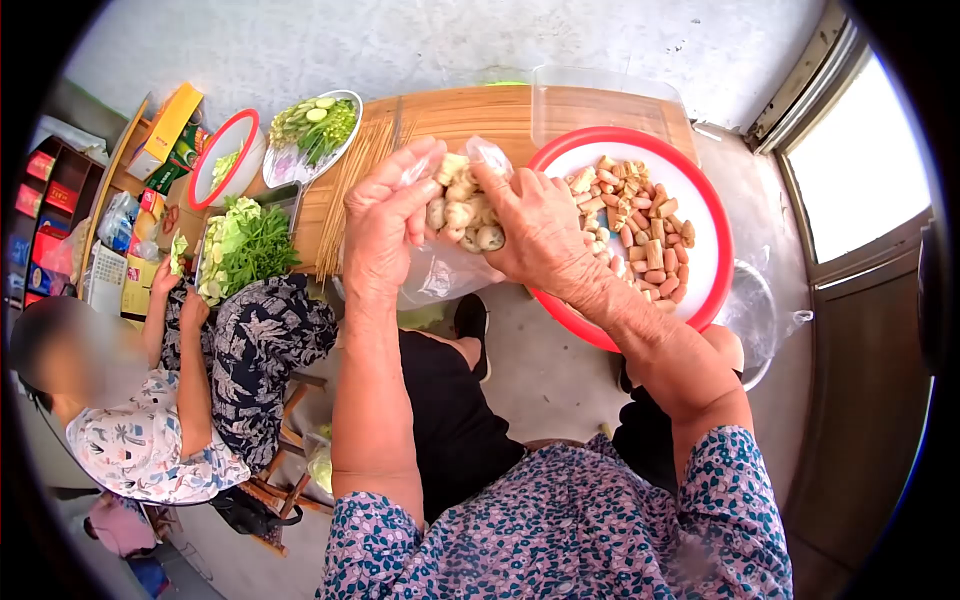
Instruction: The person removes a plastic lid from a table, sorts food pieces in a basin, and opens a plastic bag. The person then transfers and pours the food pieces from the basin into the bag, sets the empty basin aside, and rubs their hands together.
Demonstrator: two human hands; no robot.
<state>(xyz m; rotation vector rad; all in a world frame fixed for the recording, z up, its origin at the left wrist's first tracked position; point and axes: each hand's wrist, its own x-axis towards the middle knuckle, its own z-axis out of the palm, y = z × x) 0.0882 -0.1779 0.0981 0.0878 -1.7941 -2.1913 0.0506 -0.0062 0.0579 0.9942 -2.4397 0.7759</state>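
Held up over the near edge of the wooden table (480,118) is a clear plastic bag (440,272) of pale, rounded, mushroom-like pieces (466,212). My left hand (385,215) closes on the bag's left side, with thumb and fingers against the pieces. From the right, my right hand (540,225) grips the bag, and its index finger reaches over the top. Just beyond that hand, a white basin with a red rim (722,240) contains cut sausage pieces (655,255), brownish chunks and pale pieces. My right forearm crosses the basin's near rim.
Thin wooden skewers (350,195) lie left of my hands. Further left are a plate of sliced vegetables (320,117), a tray of leafy greens (245,250) and a red-rimmed bowl (247,130). A seated person (170,430) handles greens. A bag-lined bin (750,310) stands right.
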